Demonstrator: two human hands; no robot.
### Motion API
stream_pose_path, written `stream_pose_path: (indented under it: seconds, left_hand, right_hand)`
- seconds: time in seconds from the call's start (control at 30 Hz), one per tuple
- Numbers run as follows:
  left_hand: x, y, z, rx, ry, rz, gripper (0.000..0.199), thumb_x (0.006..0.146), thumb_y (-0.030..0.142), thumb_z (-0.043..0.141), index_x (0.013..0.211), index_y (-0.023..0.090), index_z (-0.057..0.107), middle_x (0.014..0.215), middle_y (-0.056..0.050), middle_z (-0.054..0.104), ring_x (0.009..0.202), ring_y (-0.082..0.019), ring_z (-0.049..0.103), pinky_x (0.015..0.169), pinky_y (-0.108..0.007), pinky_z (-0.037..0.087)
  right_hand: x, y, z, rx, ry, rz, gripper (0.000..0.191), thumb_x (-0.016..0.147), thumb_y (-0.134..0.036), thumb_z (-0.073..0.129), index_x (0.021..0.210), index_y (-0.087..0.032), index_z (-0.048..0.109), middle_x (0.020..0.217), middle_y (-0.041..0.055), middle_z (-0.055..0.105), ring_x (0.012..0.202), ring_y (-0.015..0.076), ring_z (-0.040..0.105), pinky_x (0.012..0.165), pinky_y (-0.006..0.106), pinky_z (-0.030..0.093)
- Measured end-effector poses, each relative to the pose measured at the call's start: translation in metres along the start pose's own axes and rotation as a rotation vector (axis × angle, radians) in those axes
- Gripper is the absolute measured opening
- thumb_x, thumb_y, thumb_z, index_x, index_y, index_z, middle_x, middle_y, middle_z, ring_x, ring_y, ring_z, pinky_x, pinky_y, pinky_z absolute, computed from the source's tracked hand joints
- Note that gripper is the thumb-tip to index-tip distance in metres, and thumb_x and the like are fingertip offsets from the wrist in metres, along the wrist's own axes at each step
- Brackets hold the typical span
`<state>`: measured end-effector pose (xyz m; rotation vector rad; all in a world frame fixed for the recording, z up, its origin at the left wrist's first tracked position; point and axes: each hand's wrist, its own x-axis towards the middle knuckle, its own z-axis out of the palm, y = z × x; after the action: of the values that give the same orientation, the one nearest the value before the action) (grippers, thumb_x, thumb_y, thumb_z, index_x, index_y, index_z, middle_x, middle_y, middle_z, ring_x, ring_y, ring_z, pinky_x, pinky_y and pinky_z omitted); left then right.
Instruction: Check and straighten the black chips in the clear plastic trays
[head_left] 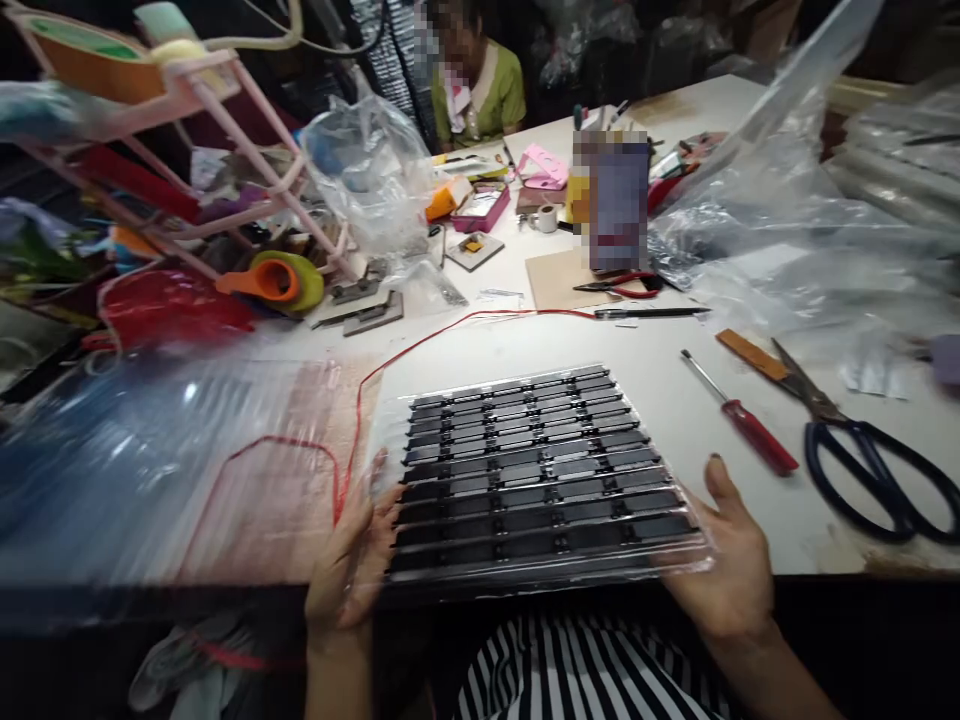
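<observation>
A clear plastic tray (701,552) spans the space between my two hands at the table's front edge. Rows of black strip-like parts (525,470) fill it. My left hand (352,555) grips its left side, fingers partly seen through the clear plastic. On the opposite side, my right hand (724,565) supports the right front corner, thumb raised and the other fingers under the tray, partly hidden. Red string (360,400) runs over the table behind and left of the tray.
At right lie a red-handled screwdriver (750,430) and large scissors (832,430). Pliers (619,286) and a pen (652,313) lie farther back. Stacked clear plastic (172,450) covers the left; a pink rack (255,150) stands behind it. Another person (487,90) sits across the table.
</observation>
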<state>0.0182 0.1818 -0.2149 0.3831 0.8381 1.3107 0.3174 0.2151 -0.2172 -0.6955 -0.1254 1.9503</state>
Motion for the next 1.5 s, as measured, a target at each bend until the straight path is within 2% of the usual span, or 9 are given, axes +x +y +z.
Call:
stream_pose_path:
  seconds: [0.13,0.23,0.4,0.6,0.83,1.07,1.23,1.37,1.5]
  left_hand:
    - [0.001,-0.008,-0.002,0.079,0.141,0.075,0.064,0.087,0.014,0.050,0.145,0.030,0.026,0.110,-0.008,0.068,0.102,-0.022,0.064,0.092,-0.039,0.050]
    - [0.003,-0.012,-0.005,0.076,0.129,0.086,0.068,0.087,0.016,0.052,0.146,0.030,0.021,0.113,-0.009,0.067,0.101,-0.023,0.064,0.090,-0.041,0.051]
    - [0.007,-0.014,-0.015,0.013,0.066,0.065,0.058,0.092,0.017,0.041,0.146,0.025,0.022,0.118,-0.014,0.063,0.108,-0.023,0.061,0.094,-0.044,0.047]
    - [0.007,-0.012,-0.025,-0.115,-0.019,0.051,0.057,0.091,0.028,0.040,0.145,0.014,0.026,0.133,-0.021,0.051,0.117,-0.028,0.054,0.097,-0.047,0.044]
    - [0.003,-0.007,-0.023,-0.004,0.045,-0.012,0.061,0.090,0.013,0.040,0.146,0.027,0.021,0.120,-0.012,0.063,0.107,-0.025,0.062,0.096,-0.049,0.045]
    - [0.003,-0.005,-0.024,0.025,0.035,0.023,0.062,0.090,0.011,0.036,0.147,0.029,0.018,0.114,-0.010,0.066,0.102,-0.023,0.064,0.093,-0.043,0.049]
    - [0.005,-0.003,-0.027,0.043,0.012,0.025,0.057,0.092,0.012,0.033,0.146,0.026,0.023,0.112,-0.010,0.067,0.099,-0.021,0.066,0.091,-0.042,0.050]
    - [0.007,0.000,-0.027,0.039,0.013,0.000,0.055,0.092,0.014,0.034,0.145,0.026,0.026,0.115,-0.011,0.066,0.102,-0.022,0.064,0.094,-0.043,0.049]
    - [0.007,0.000,-0.029,0.037,0.030,0.002,0.057,0.091,0.012,0.036,0.146,0.026,0.025,0.119,-0.012,0.064,0.108,-0.024,0.062,0.096,-0.045,0.046]
  right_hand:
    - [-0.002,0.004,-0.017,0.010,0.150,-0.083,0.039,0.081,-0.060,0.052,0.093,-0.029,0.072,0.096,0.0041,0.074,0.105,0.0275,0.063,0.102,0.049,0.042]
    - [-0.001,0.005,-0.027,0.061,0.243,-0.083,0.040,0.086,-0.057,0.045,0.098,-0.031,0.072,0.101,0.0026,0.073,0.103,0.0261,0.065,0.101,0.049,0.043]
    - [0.001,0.003,-0.029,0.202,0.301,-0.036,0.030,0.087,-0.051,0.049,0.101,-0.033,0.069,0.104,-0.0029,0.072,0.093,0.0209,0.068,0.100,0.045,0.046]
    - [0.006,0.005,-0.024,0.264,0.306,-0.015,0.027,0.091,-0.033,0.047,0.112,-0.030,0.065,0.101,-0.0035,0.073,0.101,0.0194,0.065,0.101,0.044,0.045]
    - [0.008,0.004,-0.021,0.062,0.234,-0.020,0.028,0.092,-0.031,0.045,0.101,-0.022,0.070,0.095,0.0026,0.074,0.102,0.0224,0.065,0.102,0.045,0.044]
    - [0.008,0.007,-0.031,-0.067,0.142,-0.004,0.027,0.090,-0.036,0.050,0.104,-0.023,0.070,0.102,0.0037,0.073,0.103,0.0223,0.064,0.102,0.044,0.044]
    - [0.009,0.006,-0.021,-0.054,0.123,0.034,0.031,0.092,-0.038,0.046,0.111,-0.024,0.067,0.110,0.0046,0.070,0.105,0.0217,0.063,0.102,0.045,0.043]
    - [-0.007,0.004,-0.006,-0.105,0.167,-0.029,0.035,0.091,-0.037,0.049,0.122,-0.027,0.060,0.119,0.0049,0.066,0.105,0.0221,0.064,0.099,0.044,0.046]
    - [-0.039,-0.006,-0.018,-0.305,0.193,-0.025,0.056,0.082,-0.037,0.063,0.135,-0.029,0.047,0.111,0.0090,0.069,0.093,0.0254,0.068,0.083,0.043,0.055]
